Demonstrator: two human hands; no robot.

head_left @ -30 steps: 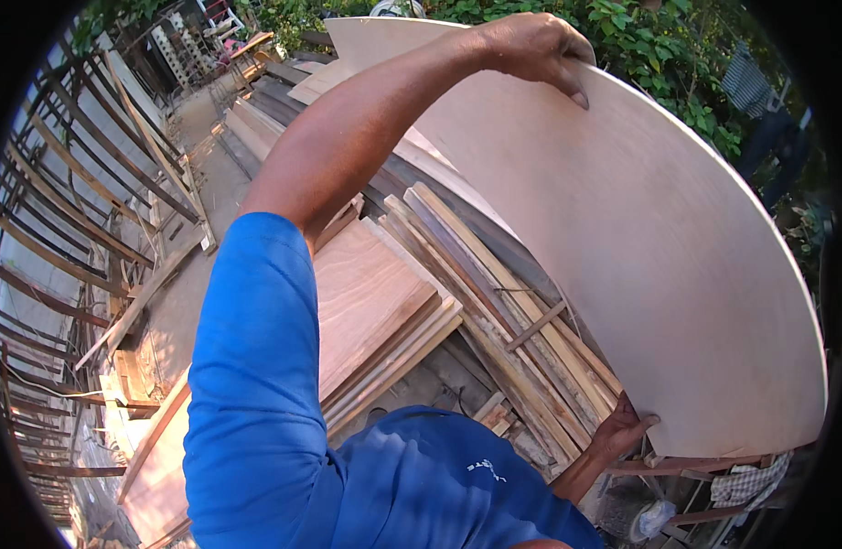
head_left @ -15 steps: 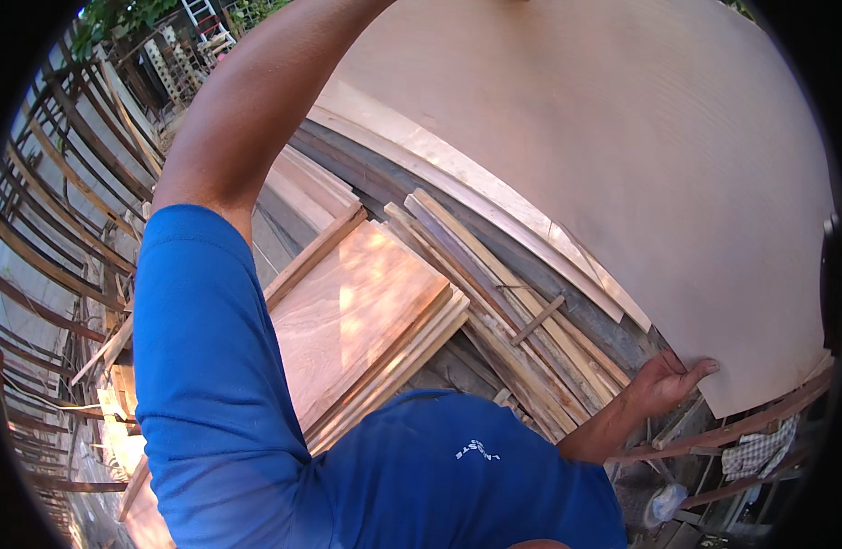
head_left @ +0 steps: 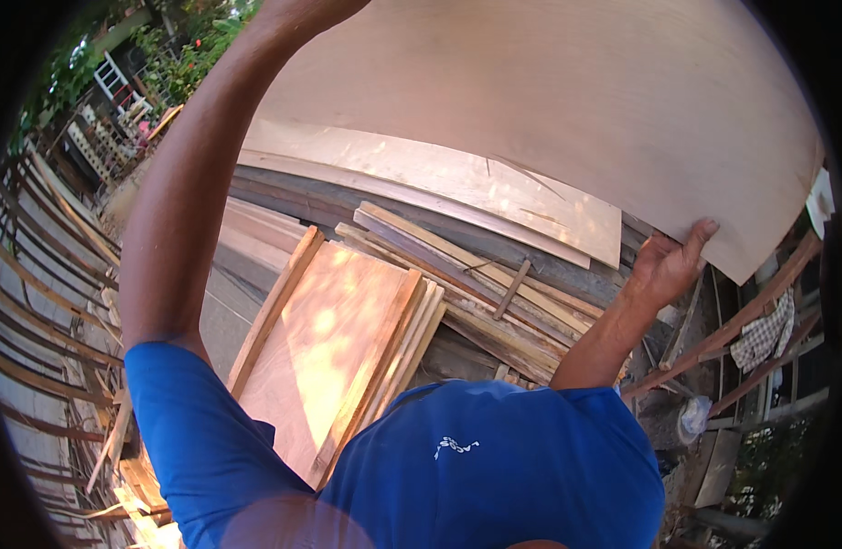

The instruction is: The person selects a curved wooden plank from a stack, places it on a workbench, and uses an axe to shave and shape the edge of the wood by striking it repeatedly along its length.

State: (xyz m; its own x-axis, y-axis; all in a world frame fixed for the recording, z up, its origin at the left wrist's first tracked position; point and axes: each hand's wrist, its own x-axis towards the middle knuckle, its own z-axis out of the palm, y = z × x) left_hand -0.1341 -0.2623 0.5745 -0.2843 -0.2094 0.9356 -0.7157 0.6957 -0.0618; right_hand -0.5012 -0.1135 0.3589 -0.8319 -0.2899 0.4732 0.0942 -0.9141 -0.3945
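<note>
A large thin plywood sheet [head_left: 530, 101] spreads across the top of the view, its near corner on the right. My right hand [head_left: 663, 265] grips its lower edge close to that corner, thumb on the upper face and fingers beneath, partly hidden. My left arm is raised along the sheet's left side. Only the base of my left hand [head_left: 334, 11] shows at the top edge; its fingers are cut off, so its hold is not visible. Below the sheet lie more plywood pieces [head_left: 421, 178], overlapped by it.
Wooden strips [head_left: 476, 284] lie beside a stack of framed wooden panels [head_left: 329, 316] in front of me. Curved wooden rails [head_left: 55, 366] run along the left. A checkered cloth [head_left: 766, 329] hangs on a rail at right. A ladder [head_left: 114, 80] stands far left.
The sheet's near corner and my right hand have moved up in the view. My left arm now reaches further left. The whole scene has turned and shifted with my head.
</note>
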